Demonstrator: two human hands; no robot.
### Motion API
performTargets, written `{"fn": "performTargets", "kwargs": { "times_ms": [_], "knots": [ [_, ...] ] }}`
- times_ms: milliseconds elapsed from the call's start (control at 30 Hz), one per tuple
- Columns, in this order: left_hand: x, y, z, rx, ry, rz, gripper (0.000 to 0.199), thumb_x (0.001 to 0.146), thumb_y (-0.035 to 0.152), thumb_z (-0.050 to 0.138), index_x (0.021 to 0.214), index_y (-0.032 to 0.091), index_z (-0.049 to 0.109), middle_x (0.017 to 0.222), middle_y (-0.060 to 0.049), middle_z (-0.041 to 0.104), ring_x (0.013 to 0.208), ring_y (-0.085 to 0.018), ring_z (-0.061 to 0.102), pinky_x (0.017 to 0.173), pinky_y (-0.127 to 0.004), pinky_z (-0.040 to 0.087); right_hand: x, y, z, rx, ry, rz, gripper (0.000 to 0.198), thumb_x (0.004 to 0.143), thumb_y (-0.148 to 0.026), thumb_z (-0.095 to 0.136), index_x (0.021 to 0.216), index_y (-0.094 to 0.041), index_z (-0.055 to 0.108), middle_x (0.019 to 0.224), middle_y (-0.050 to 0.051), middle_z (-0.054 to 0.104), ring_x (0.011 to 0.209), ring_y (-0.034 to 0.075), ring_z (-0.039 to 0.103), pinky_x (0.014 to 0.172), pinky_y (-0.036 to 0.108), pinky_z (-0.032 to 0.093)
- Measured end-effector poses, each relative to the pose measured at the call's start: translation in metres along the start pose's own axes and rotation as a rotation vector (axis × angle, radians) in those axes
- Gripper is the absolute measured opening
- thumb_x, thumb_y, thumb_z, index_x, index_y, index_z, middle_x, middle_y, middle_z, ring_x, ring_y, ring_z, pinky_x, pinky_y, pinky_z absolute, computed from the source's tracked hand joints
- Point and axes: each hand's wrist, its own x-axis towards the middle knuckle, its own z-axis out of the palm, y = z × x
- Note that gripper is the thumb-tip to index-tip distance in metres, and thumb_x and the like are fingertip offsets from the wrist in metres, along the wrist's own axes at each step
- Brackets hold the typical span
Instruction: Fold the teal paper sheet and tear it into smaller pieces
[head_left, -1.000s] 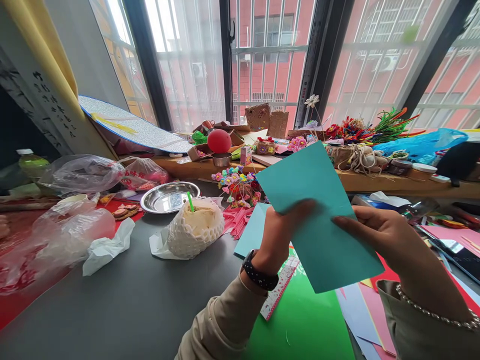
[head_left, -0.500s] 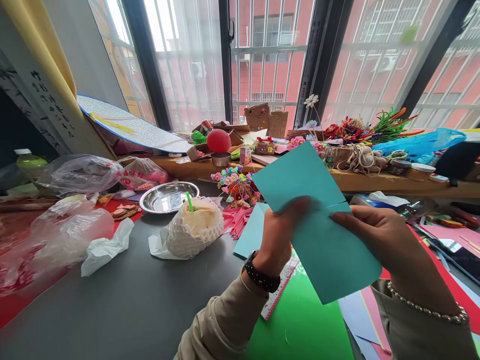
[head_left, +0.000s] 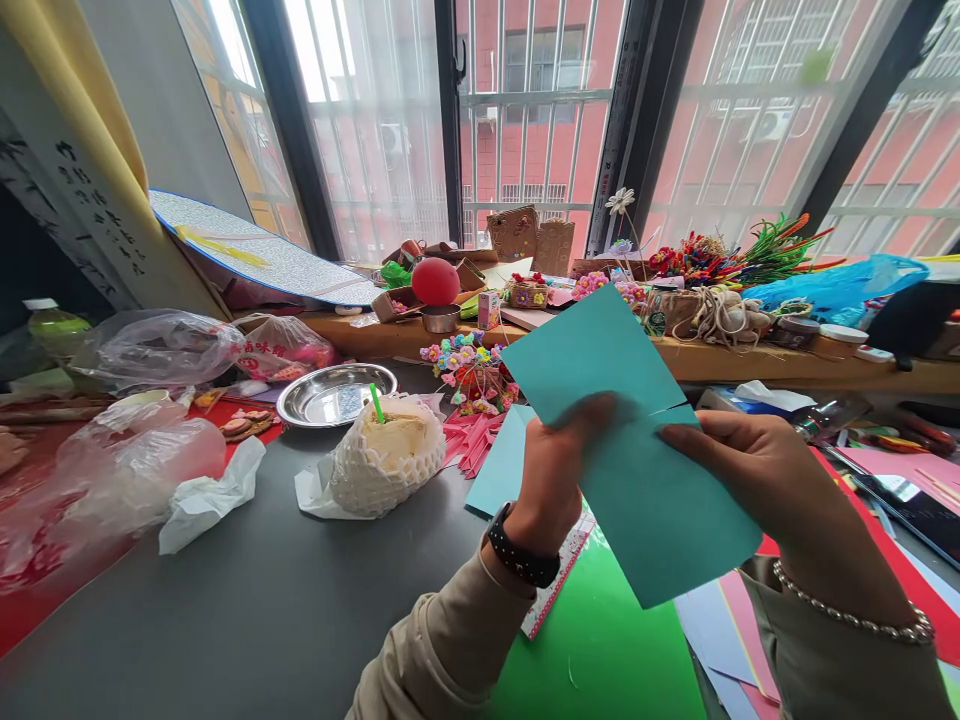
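A sheet of teal paper [head_left: 675, 520] is held up tilted over the table, gripped by both hands. My left hand [head_left: 551, 470], with a dark dotted watch band at its wrist, pinches the left side, its thumb blurred across the front. My right hand [head_left: 750, 460] holds the right edge between thumb and fingers, a beaded bracelet below it. A short slit runs into the sheet from the right edge, just above my right thumb. Behind my left hand lies another, lighter teal sheet [head_left: 502, 465]. Under the held paper is a glossy green sheet [head_left: 600, 640] beside a pink-patterned strip [head_left: 559, 575].
Left of my hands sit a net-wrapped coconut [head_left: 390, 450] with a green straw, a steel plate [head_left: 300, 425], crumpled tissue [head_left: 214, 500] and plastic bags [head_left: 165, 470]. Coloured papers [head_left: 724, 630] lie right. Craft flowers [head_left: 469, 370] and a red balloon [head_left: 435, 282] stand towards the window.
The slit at the paper's right edge looks slightly wider. A skin-coloured shape, perhaps another person's hand, has appeared at the far left edge. Both my hands keep nearly the same place.
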Motion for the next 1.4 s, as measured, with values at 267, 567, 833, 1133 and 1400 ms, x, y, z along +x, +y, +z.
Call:
{"fn": "performTargets", "kwargs": {
  "times_ms": [267,567,833,1133,1400],
  "knots": [
    [0.009,0.008,-0.009,0.078,-0.145,0.015,0.018,0.067,0.026,0.063,0.081,0.016,0.065,0.08,-0.003,0.065,0.07,-0.011,0.058,0.069,-0.024,0.045,0.0,-0.002,0.0,0.031,0.143,-0.019,0.028,0.057,-0.041,0.067,0.077,-0.022,0.065,0.063,0.001,0.067,0.049,0.016,0.06,0.044,0.027,0.048],
    [0.024,0.019,-0.029,0.767,-0.196,0.175,0.019,0.069,0.03,0.057,0.07,0.013,0.065,0.064,-0.001,0.06,0.056,-0.01,0.05,0.054,-0.021,0.037,0.017,0.008,-0.001,-0.094,0.193,-0.302,0.047,0.058,-0.042,0.066,0.099,-0.023,0.053,0.089,0.006,0.061,0.077,0.022,0.058,0.064,0.034,0.05],
    [0.018,0.028,-0.03,1.489,-0.214,0.429,0.016,0.071,0.022,0.053,0.061,0.015,0.062,0.051,0.001,0.053,0.049,-0.01,0.042,0.046,-0.02,0.027,0.013,0.01,0.014,-0.095,0.45,-0.599,0.057,0.064,-0.036,0.064,0.114,-0.026,0.038,0.094,0.003,0.057,0.09,0.021,0.055,0.079,0.037,0.044],
    [0.02,0.036,-0.036,1.31,-0.078,0.435,0.015,0.072,0.027,0.053,0.078,0.018,0.064,0.071,-0.002,0.065,0.063,-0.014,0.056,0.057,-0.021,0.038,0.014,0.01,0.01,-0.185,0.554,-0.731,0.053,0.069,-0.03,0.059,0.116,-0.028,0.035,0.121,0.008,0.043,0.103,0.026,0.048,0.077,0.039,0.044],
    [0.002,0.02,-0.015,1.778,0.029,0.665,0.014,0.078,0.024,0.048,0.083,0.02,0.061,0.075,-0.004,0.065,0.065,-0.017,0.057,0.056,-0.024,0.035,0.006,0.01,0.032,-1.021,0.737,-1.148,0.021,0.072,-0.026,0.057,0.093,-0.025,0.058,0.105,0.004,0.057,0.109,0.028,0.042,0.098,0.055,0.007]
  ]
}}
